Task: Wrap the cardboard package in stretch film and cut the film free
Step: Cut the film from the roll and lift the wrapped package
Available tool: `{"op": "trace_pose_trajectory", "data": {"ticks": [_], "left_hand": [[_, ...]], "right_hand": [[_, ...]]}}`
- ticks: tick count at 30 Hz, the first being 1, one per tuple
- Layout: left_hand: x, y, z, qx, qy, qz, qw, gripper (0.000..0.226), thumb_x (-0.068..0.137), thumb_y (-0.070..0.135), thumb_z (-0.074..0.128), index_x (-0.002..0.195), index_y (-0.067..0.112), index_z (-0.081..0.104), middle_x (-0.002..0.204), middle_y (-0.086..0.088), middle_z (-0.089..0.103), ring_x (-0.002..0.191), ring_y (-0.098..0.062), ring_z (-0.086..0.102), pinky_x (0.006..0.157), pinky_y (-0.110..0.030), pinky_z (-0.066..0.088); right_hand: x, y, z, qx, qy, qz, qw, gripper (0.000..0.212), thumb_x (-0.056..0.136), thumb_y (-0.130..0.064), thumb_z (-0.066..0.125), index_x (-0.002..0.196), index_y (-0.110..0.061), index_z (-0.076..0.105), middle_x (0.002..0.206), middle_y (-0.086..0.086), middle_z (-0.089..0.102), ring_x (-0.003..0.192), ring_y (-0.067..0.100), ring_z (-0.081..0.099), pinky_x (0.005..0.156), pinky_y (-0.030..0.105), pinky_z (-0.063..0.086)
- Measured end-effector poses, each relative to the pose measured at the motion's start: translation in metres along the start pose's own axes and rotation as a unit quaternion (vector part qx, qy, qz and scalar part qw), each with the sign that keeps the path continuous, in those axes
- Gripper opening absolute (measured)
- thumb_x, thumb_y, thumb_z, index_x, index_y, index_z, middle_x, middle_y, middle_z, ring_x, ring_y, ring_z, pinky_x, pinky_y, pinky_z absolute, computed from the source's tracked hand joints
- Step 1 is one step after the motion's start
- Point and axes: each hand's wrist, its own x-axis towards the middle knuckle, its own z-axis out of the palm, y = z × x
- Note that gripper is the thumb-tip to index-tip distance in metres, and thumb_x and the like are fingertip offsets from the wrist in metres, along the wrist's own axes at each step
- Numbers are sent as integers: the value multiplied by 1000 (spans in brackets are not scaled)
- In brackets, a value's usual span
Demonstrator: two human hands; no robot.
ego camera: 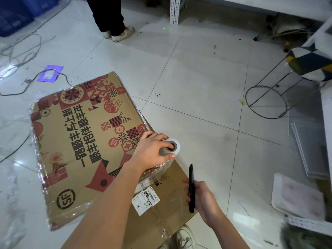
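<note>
Left hand [152,150] grips film roll [171,147] at pkg's [75,141] right edge, on floor [206,78]; right hand [202,198] grips cutter [191,187]. Risk: slack film bunches, blade nicks cardboard.

One head-worn wide-angle view — it looks forward and steeply down at the tiled floor [197,87], close over the forearms entering from the bottom edge; straight lines bow toward the frame's edges.
</note>
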Motion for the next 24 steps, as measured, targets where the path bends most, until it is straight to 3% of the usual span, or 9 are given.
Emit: {"op": "trace_pose_trajectory", "data": {"ticks": [3,5,7,9,12,16,18,20,24], "left_hand": [[3,1,-2,-15,-13,-15,1000,33,96,49,43,122,39,61,137,15,48,123,-2,40,107,-25,10],[5,1,-4,-26,-30,-23,999,30,100,41,39,122,39,60,138,16,46,124,0,37,105,-22,6],[7,0,-7,-42,-55,-23,997,30,101,35,38,121,40,59,141,17,43,126,2,32,104,-20,2],[7,0,-10,-62,-79,-23,995,31,101,31,37,121,41,59,144,17,39,128,2,26,103,-17,0],[8,-3,-12,-85,-93,-26,992,29,100,32,42,122,41,58,147,17,36,128,3,24,102,-15,-1],[7,-6,-12,-63,-88,-10,994,30,98,38,48,127,42,55,146,12,41,130,-4,34,103,-17,2],[8,-5,-11,-76,-67,-12,995,29,96,39,52,124,42,56,141,14,47,127,-4,39,101,-17,5],[10,-5,-10,-77,-48,-9,996,29,94,41,54,123,42,57,137,15,51,122,-4,44,100,-18,8],[14,-7,-10,-75,-39,-11,996,29,93,45,54,122,46,58,134,17,54,120,-3,46,99,-21,11]], "right_hand": [[-5,-5,3,-7,-6,-44,999,33,99,-3,35,125,-13,53,67,5,47,57,15,46,55,29,44],[-13,-8,3,-24,14,-93,995,38,99,-12,43,123,-41,48,65,4,49,52,12,45,46,25,37],[-16,-10,2,-36,32,-106,993,37,100,-19,42,118,-52,45,59,1,38,46,10,33,42,23,25],[-18,-12,0,-58,28,-100,993,34,101,-15,39,119,-42,49,61,0,32,46,9,26,43,21,21],[-25,-10,-1,-138,13,-119,983,23,102,-11,36,117,-17,51,69,1,39,48,6,33,46,17,28],[-31,-16,-6,-301,18,-218,928,17,99,-19,40,104,-27,54,61,-15,48,56,1,42,55,12,33],[-30,-20,-8,-353,20,-230,907,14,98,-26,41,97,-23,54,56,-9,42,51,5,36,49,18,28],[-27,-20,-10,-401,42,-229,886,29,94,-42,39,89,-17,53,55,-4,39,50,10,35,49,25,28],[-25,-18,-14,-505,114,-199,832,38,92,-52,40,79,-17,49,51,-2,42,48,14,40,47,23,28]]}}
